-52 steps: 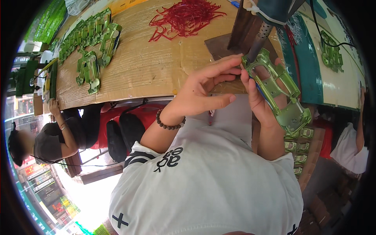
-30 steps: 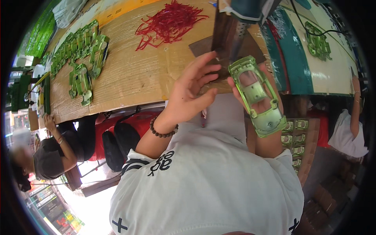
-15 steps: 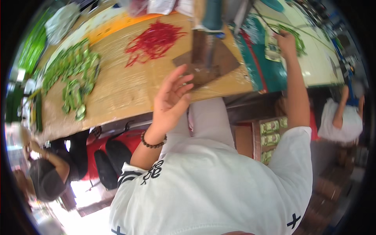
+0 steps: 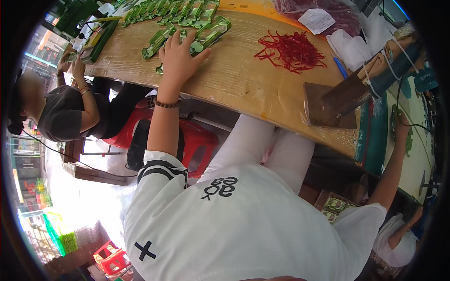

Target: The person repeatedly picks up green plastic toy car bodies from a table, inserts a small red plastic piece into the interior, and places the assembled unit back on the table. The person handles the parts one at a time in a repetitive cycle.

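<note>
At the far left of the frame a co-worker (image 4: 56, 112) in a dark top sits beside the table, their hands up at its upper-left corner. Moving right, the wooden tabletop (image 4: 243, 79) runs across the upper part of the picture, and along its top-left stretch lies a row of green toy car shells (image 4: 187, 18). Your left hand (image 4: 178, 58) is stretched out to them in the upper left centre, fingers spread wide and flat, palm down, resting on the nearest green pieces and gripping nothing that can be seen; a beaded bracelet (image 4: 167, 104) sits on that wrist. Below it, under the table edge, a red stool (image 4: 201, 140) shows beside your white trousers. Right of centre at the top, a loose heap of red wires (image 4: 290, 49) lies on the wood, well apart from your left hand. Further right a dark metal jig (image 4: 337, 105) stands on the table edge. At the far right your right hand (image 4: 399, 126) reaches up to a neighbouring green-topped bench (image 4: 372, 136); it is small and bent by the lens, so you cannot tell whether it is closed or what it touches.
</note>
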Available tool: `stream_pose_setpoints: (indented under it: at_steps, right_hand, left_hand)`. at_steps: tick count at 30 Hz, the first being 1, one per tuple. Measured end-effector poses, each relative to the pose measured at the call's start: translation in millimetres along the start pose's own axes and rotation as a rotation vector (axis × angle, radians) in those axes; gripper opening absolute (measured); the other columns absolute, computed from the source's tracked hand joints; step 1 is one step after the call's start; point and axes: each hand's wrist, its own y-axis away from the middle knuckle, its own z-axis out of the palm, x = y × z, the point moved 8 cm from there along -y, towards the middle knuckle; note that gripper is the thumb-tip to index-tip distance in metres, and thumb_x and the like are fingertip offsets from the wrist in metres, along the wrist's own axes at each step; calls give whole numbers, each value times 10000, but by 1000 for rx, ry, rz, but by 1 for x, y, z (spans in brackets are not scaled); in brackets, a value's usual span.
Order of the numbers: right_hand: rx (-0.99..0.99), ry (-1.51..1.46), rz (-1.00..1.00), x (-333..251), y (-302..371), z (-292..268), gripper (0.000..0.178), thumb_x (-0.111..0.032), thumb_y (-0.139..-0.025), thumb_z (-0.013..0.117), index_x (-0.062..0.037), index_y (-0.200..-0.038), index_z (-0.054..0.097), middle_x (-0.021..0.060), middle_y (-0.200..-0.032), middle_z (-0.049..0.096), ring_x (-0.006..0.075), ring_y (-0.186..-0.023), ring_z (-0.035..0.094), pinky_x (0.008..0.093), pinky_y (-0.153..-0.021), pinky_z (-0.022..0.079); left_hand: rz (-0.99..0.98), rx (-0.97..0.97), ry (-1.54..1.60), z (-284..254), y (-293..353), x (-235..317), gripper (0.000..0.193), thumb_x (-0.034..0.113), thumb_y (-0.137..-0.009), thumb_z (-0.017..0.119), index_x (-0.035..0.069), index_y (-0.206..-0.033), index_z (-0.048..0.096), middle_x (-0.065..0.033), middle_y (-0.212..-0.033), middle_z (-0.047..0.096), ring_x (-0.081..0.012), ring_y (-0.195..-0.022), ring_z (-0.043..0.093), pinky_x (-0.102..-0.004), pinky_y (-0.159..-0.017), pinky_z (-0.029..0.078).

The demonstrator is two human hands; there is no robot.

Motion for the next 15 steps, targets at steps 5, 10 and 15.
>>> stream_pose_setpoints:
  at_steps: [5, 10, 15]
  right_hand:
    - [198, 38, 68, 54, 17, -16, 408, -189, -826, 557, -66, -1210, 493, 189, -1033, 609, 359, -925, 591, 411, -731, 480]
    - [784, -399, 285, -32, 124, -136, 354, -211, -835, 581, 5, -1115, 554, 141, -960, 648, 236, -843, 632, 339, -741, 495]
    - [1042, -1446, -696, -260, 284, -201, 106, 40, -810, 463, 62, -874, 545, 163, -724, 587, 178, -603, 569, 291, -556, 492]
  left_hand:
    - [11, -95, -64, 14, -9, 15, 461, 518, -757, 590, 236, -1121, 602, -198, -1323, 392, -364, -1245, 327, -643, -940, 204]
    - [23, -84, -65, 8, 1, 14, 366, 446, -754, 630, 158, -977, 671, -224, -1329, 385, -375, -1276, 288, -667, -954, 157]
    - [304, 22, 12, -8, 8, 44, 297, 363, -732, 671, 84, -834, 658, -255, -1285, 424, -398, -1231, 349, -588, -985, 211]
